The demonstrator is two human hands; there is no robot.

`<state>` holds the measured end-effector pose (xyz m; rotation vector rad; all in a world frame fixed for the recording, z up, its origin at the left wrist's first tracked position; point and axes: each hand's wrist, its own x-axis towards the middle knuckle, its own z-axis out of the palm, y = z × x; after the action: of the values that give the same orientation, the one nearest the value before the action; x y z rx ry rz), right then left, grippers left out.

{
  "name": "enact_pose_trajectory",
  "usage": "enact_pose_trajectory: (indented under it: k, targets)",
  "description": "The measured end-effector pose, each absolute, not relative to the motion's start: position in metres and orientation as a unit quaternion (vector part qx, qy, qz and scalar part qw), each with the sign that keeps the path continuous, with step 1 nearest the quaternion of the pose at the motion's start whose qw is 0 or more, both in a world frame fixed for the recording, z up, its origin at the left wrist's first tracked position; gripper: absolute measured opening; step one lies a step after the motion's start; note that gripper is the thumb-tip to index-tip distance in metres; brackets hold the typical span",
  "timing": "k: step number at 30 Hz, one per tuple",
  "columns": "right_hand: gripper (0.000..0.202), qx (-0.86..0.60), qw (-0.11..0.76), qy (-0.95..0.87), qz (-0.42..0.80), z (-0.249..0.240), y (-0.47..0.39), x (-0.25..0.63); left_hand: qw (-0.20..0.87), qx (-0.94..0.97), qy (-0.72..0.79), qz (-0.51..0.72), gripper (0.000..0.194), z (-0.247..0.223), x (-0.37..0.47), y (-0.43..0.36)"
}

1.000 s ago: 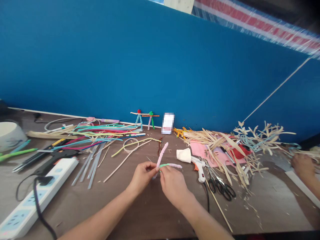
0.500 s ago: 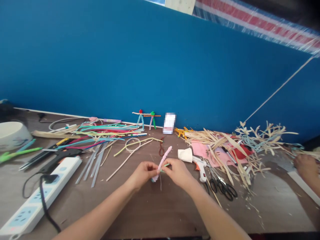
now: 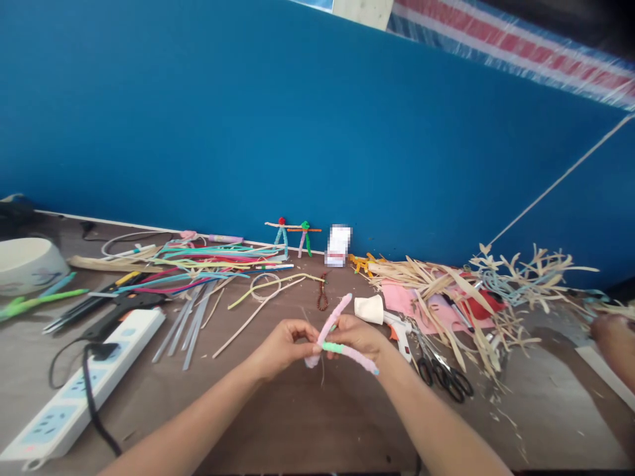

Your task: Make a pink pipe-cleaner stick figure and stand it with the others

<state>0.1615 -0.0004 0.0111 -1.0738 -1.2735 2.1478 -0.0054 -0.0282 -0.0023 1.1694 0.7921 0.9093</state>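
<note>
A pink fuzzy pipe-cleaner piece (image 3: 335, 318) with a green wrapped section (image 3: 333, 347) is held between both hands near the table's middle. My left hand (image 3: 292, 344) pinches it from the left where its parts meet. My right hand (image 3: 354, 336) grips it from the right, its fingertips partly hidden behind the piece. One pink arm points up and away; another, with a pale blue tip, slants down across my right wrist. A thin strand hangs below the joint.
Two small stick figures (image 3: 305, 238) stand at the blue wall. Left lie coloured pipe cleaners (image 3: 213, 251) and a power strip (image 3: 84, 390); right, a glue gun (image 3: 401, 334), scissors (image 3: 446, 378) and pale dried strips (image 3: 421, 272). Another person's hand (image 3: 615, 340) is at the right edge.
The green section and a second pink arm now show across my right hand. The upright pink arm leans further right. The other person's hand has shifted slightly.
</note>
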Motion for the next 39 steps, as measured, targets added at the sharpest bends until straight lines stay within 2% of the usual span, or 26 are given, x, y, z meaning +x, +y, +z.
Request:
enact_pose_trajectory:
  k: [6,9,16,21,29,34,39]
  targets:
    - [0.026,-0.369,0.298,-0.393,0.787,0.000,-0.005,0.153,0.662,0.440,0.364,0.485,0.022,-0.008,-0.001,-0.028]
    - [0.025,-0.400,0.311,-0.386,0.771,-0.005,-0.007,0.148,0.661,0.415,0.361,0.511,0.020,-0.013,0.003,-0.029]
    - [0.023,-0.492,0.352,-0.529,0.595,-0.019,-0.007,0.138,0.684,0.317,0.374,0.541,0.021,-0.025,0.011,-0.021]
    - [0.016,-0.518,0.320,-0.667,0.430,-0.022,-0.004,0.144,0.681,0.304,0.396,0.535,0.023,-0.033,0.011,-0.010]
    - [0.014,-0.531,0.178,-0.824,0.087,0.001,-0.023,0.142,0.602,0.391,0.445,0.536,0.023,-0.038,0.013,-0.010]
    - [0.015,-0.483,0.106,-0.869,0.011,0.007,-0.024,0.140,0.587,0.418,0.472,0.508,0.026,-0.032,0.012,-0.011]
    - [0.013,-0.466,0.119,-0.877,-0.011,0.015,-0.016,0.143,0.592,0.449,0.476,0.471,0.025,-0.028,0.008,-0.011]
